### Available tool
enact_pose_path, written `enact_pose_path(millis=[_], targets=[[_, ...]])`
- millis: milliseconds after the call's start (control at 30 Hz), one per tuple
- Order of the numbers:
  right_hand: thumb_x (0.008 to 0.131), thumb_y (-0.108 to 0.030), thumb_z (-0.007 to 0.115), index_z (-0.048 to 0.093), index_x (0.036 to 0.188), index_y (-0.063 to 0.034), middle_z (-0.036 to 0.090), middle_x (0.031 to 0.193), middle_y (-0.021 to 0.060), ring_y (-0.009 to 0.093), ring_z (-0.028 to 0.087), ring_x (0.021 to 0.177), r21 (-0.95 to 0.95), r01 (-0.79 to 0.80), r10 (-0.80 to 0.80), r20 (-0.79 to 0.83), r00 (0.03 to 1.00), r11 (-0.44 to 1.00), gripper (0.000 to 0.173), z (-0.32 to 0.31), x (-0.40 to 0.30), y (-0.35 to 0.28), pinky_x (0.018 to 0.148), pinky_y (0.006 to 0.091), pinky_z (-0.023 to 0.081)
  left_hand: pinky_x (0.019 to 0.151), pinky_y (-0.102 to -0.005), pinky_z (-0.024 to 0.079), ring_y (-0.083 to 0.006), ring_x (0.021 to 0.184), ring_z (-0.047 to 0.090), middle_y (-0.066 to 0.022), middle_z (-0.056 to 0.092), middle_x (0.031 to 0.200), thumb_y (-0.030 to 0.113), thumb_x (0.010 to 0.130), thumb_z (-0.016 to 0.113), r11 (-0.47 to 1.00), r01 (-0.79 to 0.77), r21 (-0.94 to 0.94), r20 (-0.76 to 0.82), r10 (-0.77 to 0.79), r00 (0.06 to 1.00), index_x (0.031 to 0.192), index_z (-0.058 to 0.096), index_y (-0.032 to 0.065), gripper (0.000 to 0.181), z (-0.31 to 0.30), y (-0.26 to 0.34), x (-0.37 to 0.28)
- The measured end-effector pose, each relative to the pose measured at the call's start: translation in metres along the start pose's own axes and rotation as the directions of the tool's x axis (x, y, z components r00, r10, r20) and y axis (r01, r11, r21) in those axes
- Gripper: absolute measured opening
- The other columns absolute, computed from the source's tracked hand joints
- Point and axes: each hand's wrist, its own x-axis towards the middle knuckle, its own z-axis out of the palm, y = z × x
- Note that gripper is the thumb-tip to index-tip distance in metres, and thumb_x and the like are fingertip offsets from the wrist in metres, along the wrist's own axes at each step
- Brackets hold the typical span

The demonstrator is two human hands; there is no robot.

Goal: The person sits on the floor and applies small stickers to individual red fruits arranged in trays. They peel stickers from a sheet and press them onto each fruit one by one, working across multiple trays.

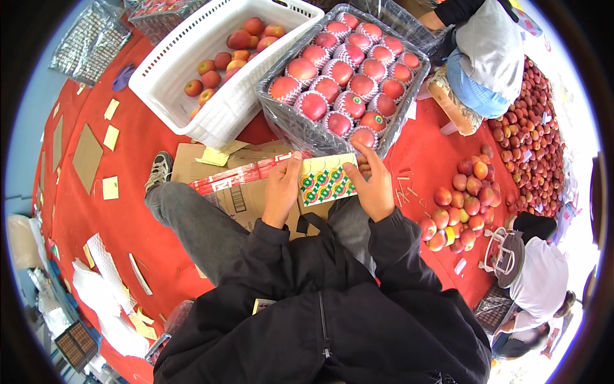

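Observation:
A sheet of round fruit stickers [328,182] is held between both hands in front of the lap, its top strip bare and yellow. My left hand [284,187] grips its left edge with the thumb on top. At the sheet's upper right edge is my right hand [371,180], thumb and fingers on it. Just beyond stands a crate lined with clear plastic [283,117], filled with rows of red apples [327,90] in white foam nets. Two apples near its front, one of them this apple [373,121], bear stickers. Flattened cardboard [254,204] lies under the hands.
A white plastic basket [168,103] with loose apples stands beyond, to the left. On the red floor covering [177,269] at right are an apple pile [467,201] and a larger heap [532,144]. One person [489,53] sits at upper right; another [539,278] is at lower right.

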Motion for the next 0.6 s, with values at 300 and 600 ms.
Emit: enact_pose_path(millis=[300, 600], targets=[[0.088, -0.003, 0.076, 0.055, 0.133, 0.0012, 0.068, 0.109, 0.0084, 0.012, 0.064, 0.097, 0.327, -0.060, -0.015, 0.222, 0.975, 0.943, 0.050, -0.009, -0.007, 0.005, 0.086, 0.0276, 0.052, 0.062, -0.0260, 0.043, -0.0058, 0.069, 0.050, 0.0001, 0.058, 0.074, 0.034, 0.105, 0.057, 0.981, 0.122, -0.152, 0.105, -0.106, 0.989, 0.097, 0.066, -0.0003, 0.036, 0.001, 0.003, -0.006], [0.090, -0.007, 0.076, 0.065, 0.110, 0.0020, 0.068, 0.094, 0.0036, 0.009, 0.064, 0.087, 0.411, -0.117, 0.054, 0.162, 0.985, 0.904, 0.024, -0.019, -0.006, 0.015, 0.078, 0.0233, 0.051, 0.086, -0.0258, 0.052, -0.0111, 0.099, 0.064, -0.0072, 0.068, 0.109, 0.005, 0.093, 0.072, 0.956, -0.029, -0.290, 0.308, 0.122, 0.944, 0.124, 0.060, -0.0004, 0.034, 0.004, 0.027, -0.018]])
